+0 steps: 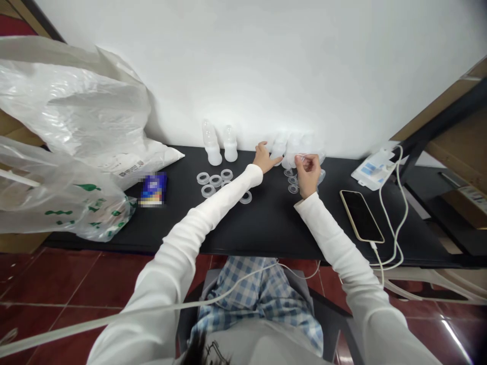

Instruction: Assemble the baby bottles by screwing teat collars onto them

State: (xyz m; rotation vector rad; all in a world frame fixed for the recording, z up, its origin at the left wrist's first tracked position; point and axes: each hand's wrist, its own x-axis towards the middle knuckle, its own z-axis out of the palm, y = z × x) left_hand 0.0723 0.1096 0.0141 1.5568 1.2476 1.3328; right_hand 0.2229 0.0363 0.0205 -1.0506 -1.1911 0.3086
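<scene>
Two hands work at centre frame, on the far side of the black table (pixel 266 223). Left hand (pixel 263 158) lies half open, fingers spread, tips touching a clear cap (pixel 279 147) in the cluster by the wall; nothing enclosed in its grip. Right hand (pixel 307 172) is curled shut, pinching a small clear piece (pixel 309 157) between thumb and fingertips; hard to tell which part it is.

Risks as I judge them:
- Caps are packed close and light. A nudge from the left fingers could topple neighbours and roll them along the wall.
- Small rings (pixel 292 180) sit directly under the right wrist. A sleeve sweep could scatter them.
- Clear parts against the white wall are hard to see, so a mis-grab is easy.
- Pinch on the piece is fingertip only; a slip drops it among the rings.
- Two bottles (pixel 220 144) left of centre stand upright near the left forearm; an elbow swing could tip them.
- Phone (pixel 361 215) and cable (pixel 395 203) at right lie near the right elbow; a snag could drag the phone toward the edge.
- More rings (pixel 215 181) lie left of the left arm, well apart from the hands.
</scene>
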